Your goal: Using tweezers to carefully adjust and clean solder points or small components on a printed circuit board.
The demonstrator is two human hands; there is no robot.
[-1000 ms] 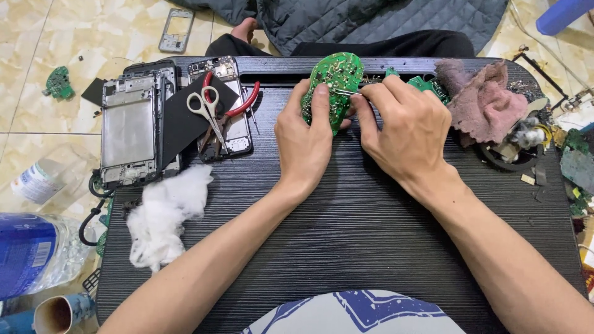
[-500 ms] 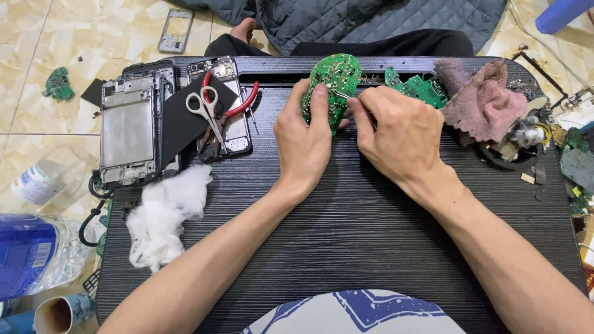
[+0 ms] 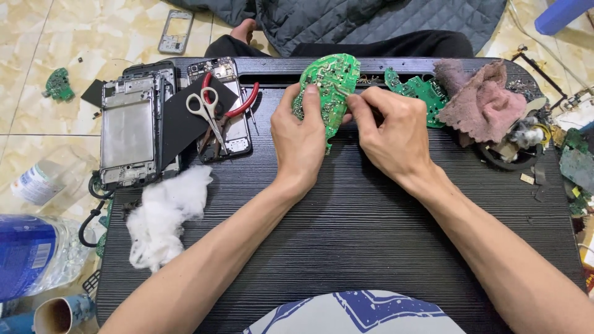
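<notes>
Operator: Green circuit board — where is it located, and how is it retained?

Technician: It is held tilted on edge above the black ribbed tabletop, at the far side of it. It is clamped by the left hand: the thumb is laid over the near face, the fingers are wrapped behind the left edge.

Operator: What is registered at the right hand?

Technician: The fingers are closed in a pinch on a thin metal tool, of which only the tip is seen. The tip is set against the board face, just right of the left thumb. The kind of tool cannot be told.

Operator: What is found about the grip?

Technician: A second green board is lain flat just beyond the right knuckles, with a pinkish rag beside it further right. To the left of the grip, white-handled scissors and red-handled pliers are laid over a dismantled phone. A bare phone frame is placed further left, and a wad of white cotton nearer the body on that side.
</notes>
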